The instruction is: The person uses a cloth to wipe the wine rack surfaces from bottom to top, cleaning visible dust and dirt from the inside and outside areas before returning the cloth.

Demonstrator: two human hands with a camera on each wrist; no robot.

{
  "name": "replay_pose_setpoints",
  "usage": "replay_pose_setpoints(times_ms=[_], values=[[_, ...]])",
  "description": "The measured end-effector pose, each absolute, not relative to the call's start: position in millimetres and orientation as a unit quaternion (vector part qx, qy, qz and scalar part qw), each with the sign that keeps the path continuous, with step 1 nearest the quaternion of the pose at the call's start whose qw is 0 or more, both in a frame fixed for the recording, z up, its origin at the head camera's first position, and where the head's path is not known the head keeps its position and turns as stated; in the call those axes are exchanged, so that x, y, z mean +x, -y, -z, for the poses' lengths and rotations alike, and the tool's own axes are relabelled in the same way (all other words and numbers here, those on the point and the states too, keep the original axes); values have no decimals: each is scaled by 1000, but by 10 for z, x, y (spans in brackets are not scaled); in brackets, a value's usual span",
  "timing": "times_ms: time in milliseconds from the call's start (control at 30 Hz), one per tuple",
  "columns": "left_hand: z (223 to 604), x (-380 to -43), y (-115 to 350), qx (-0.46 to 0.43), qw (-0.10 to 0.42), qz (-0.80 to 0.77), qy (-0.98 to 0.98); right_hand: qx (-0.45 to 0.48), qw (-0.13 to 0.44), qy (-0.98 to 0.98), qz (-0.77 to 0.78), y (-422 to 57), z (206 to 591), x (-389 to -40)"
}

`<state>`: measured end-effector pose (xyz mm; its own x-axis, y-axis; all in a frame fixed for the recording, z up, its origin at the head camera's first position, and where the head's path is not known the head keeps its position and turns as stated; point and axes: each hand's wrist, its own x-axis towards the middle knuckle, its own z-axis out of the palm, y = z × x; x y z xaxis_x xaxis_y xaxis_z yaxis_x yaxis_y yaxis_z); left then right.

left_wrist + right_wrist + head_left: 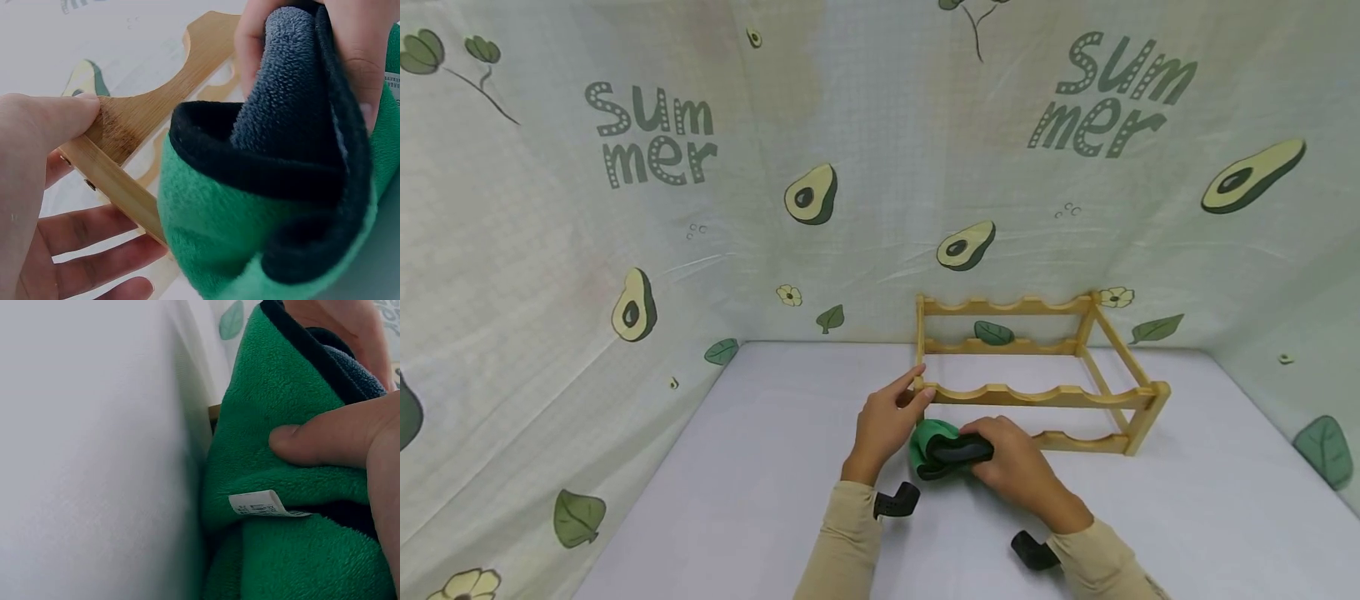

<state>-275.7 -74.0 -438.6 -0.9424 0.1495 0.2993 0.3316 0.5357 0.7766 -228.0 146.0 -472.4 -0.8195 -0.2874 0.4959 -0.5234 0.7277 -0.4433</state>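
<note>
A wooden rack with scalloped rails stands on the table. My left hand holds its near left corner. In the left wrist view, the thumb presses on the end of the top rail, and the other fingers reach under the side bar. A green cloth with a black border and a dark grey side is bunched in my right hand, just in front of that corner. In the right wrist view, the thumb clamps the fleecy cloth above its white label.
The white table runs back to a hanging sheet printed with avocados and leaves. The rack extends right from my left hand. Black wrist mounts stick out inward from both sleeves.
</note>
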Motion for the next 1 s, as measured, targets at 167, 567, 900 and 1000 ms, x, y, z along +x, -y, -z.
replay_pose_setpoints(times_ms=[167, 567, 900, 1000], values=[[4382, -2757, 728, -133, 97, 459, 873, 218, 184, 906, -313, -1493, 4707, -2297], [4385, -2746, 705, -127, 95, 450, 879, 168, 183, 927, -281, -1531, 4737, -2293], [4378, -2738, 709, -131, 110, 450, 877, 170, 209, 909, -319, -1407, 4774, -2294], [4367, -2739, 705, -129, 110, 453, 875, 173, 217, 910, -309, -1382, 4770, -2306]])
